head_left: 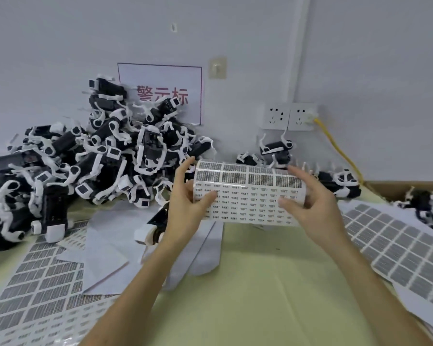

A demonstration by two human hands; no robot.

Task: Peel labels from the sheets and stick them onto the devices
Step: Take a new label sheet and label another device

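The label sheet (250, 193) sits at frame centre, raised above the table (260, 283) and bowed toward the camera. The left hand (185, 203) grips its left edge, thumb on the printed face and fingers behind. The right hand (310, 203) grips the right edge in the same way. A pile of devices (98, 158) fills the upper left. Flat sheets (35, 283) lie at lower left and right.
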